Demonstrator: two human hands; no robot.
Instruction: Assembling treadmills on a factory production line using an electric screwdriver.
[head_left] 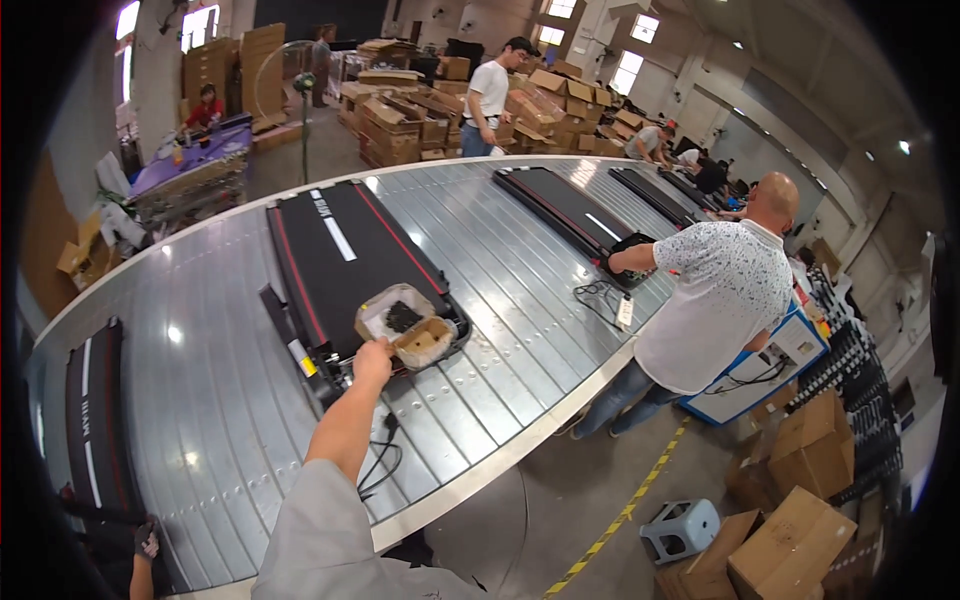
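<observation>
Carefully, one hand (372, 358) worked a cardboard tray (408, 325) at the treadmill's (340, 255) front end.
Its fingers were closed on the tray's near edge, the tray resting tilted on the black housing; a level, steady hold seemed wise, clear of the loose cable (378, 462) on the metal table (220, 400). No other hand of the wearer showed.

A factory assembly hall: long metal conveyor line (500, 260) of treadmills (340, 255), stacked cardboard boxes (400, 125), workers.
</observation>
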